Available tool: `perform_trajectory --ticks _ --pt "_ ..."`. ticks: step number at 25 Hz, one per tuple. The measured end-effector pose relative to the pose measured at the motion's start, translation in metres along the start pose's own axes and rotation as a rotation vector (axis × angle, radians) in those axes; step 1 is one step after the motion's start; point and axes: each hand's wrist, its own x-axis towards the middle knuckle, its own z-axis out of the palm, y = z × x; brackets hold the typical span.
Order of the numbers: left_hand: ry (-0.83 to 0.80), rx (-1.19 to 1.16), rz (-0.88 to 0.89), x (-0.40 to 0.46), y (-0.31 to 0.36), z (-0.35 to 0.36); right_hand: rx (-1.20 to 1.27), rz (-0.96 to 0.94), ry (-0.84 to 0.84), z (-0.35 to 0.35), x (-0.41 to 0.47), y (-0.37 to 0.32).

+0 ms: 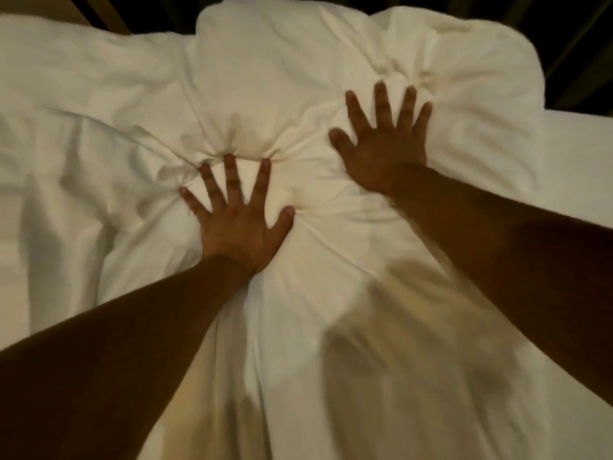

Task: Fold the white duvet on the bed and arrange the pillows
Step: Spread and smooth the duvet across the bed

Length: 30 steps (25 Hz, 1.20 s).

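Note:
The white duvet [308, 78] lies bunched and wrinkled across the bed, its puffy end toward the far side. My left hand [237, 224] presses flat on it near the middle, fingers spread, and the cloth puckers around the fingertips. My right hand [384, 144] presses flat on the duvet further away and to the right, fingers also spread. Neither hand grips anything. I cannot pick out a pillow as a separate shape.
The flatter white bed sheet [580, 167] shows at the right and at the left [13, 254]. Beyond the far edge of the bed lies a dark gap [580, 34], with a pale strip of wall or frame at the top left [39, 5].

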Motion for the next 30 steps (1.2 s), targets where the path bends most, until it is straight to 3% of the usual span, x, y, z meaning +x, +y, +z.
perform_trajectory --ticks 2,6,11,15,17,19,22,24,27,30 --pt "-0.022 0.008 0.003 0.0 0.002 -0.004 0.058 -0.056 -0.194 -0.009 -0.078 -0.01" --pt "-0.11 0.035 -0.026 0.0 0.001 -0.014 0.05 -0.25 -0.052 0.028 -0.28 -0.03" --pt "-0.26 -0.027 -0.017 -0.057 0.004 -0.038 0.065 -0.296 0.092 0.054 -0.266 -0.009" --pt "-0.225 -0.063 0.112 -0.204 -0.038 -0.075 -0.038 -0.279 0.118 0.063 -0.273 -0.005" --pt "-0.282 -0.14 -0.033 -0.277 -0.086 -0.091 -0.038 -0.275 0.11 0.063 -0.27 -0.013" --pt "-0.421 -0.304 -0.329 -0.324 -0.129 -0.101 -0.075 -0.245 0.092 0.066 -0.274 -0.017" --pt "-0.489 -0.134 -0.611 -0.369 -0.171 -0.112 -0.073 -0.158 -0.022 0.064 -0.282 -0.016" --pt "-0.485 -0.138 -0.761 -0.398 -0.186 -0.12 -0.011 -0.035 -0.133 0.051 -0.308 -0.036" --pt "-0.525 -0.102 -0.827 -0.435 -0.199 -0.13 0.174 0.109 -0.157 0.046 -0.421 -0.107" --pt "-0.461 -0.063 -0.731 -0.455 -0.217 -0.123 0.198 -0.046 -0.241 0.071 -0.601 -0.172"
